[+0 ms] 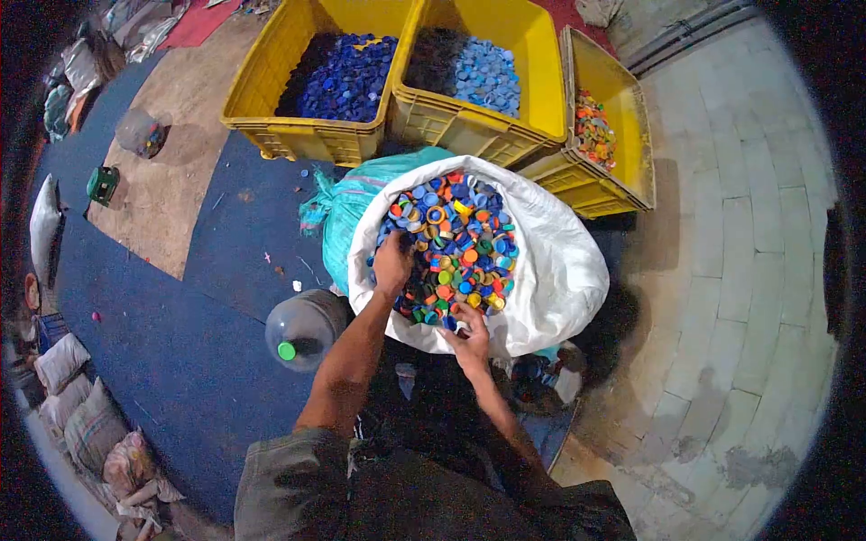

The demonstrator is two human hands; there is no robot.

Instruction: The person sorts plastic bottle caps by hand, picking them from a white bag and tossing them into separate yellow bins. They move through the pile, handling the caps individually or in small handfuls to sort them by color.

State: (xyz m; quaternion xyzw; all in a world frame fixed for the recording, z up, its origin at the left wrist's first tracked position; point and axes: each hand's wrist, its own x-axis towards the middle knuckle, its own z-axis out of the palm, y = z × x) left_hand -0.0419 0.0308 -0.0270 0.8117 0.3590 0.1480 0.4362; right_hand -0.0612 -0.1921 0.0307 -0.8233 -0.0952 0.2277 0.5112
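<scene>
Plastic caps (456, 239) fill the white sack (559, 270); sorting seems under way, left hand (392, 263) curled among them, right hand (469, 335) half closed at the near rim, both holds unclear, next needing a clean single-cap pinch.

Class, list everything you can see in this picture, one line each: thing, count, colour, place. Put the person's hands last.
white sack: one, white, centre, open
mixed caps: many, blue, orange, yellow and green, filling the white sack
teal bag: one, teal, behind the sack, to its left
left crate: one, yellow, top
dark blue caps: many, in the left crate
middle crate: one, yellow, top centre
light blue caps: many, in the middle crate
right crate: one, yellow, top right
orange caps: many, mostly orange, in the right crate
carpet: one, blue, floor at left
big bottle: one, clear with green cap, left of the sack
left hand: one, on the mixed caps
right hand: one, at the sack's near rim
</scene>
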